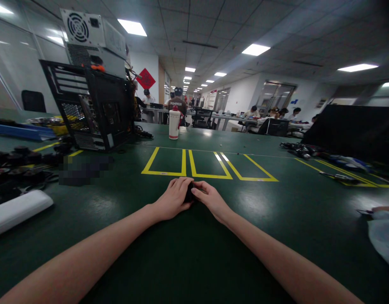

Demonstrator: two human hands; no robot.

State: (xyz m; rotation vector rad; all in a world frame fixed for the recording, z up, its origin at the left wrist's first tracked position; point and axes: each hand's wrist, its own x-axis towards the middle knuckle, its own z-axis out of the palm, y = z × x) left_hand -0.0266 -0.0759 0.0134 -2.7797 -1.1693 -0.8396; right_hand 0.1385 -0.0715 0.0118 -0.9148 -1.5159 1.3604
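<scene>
Small black object: on the green table at centre, just at 6 o'clock of the yellow floor-tape boxes; pinched from both sides, probably to steady it, mostly hidden, kind not discernible; left hand cupped over it, fingers curled; right hand closing narrowly on it, forearms converging flat along the table; open computer case at 10 o'clock; white bottle at 12; screwdriver at 3.
</scene>
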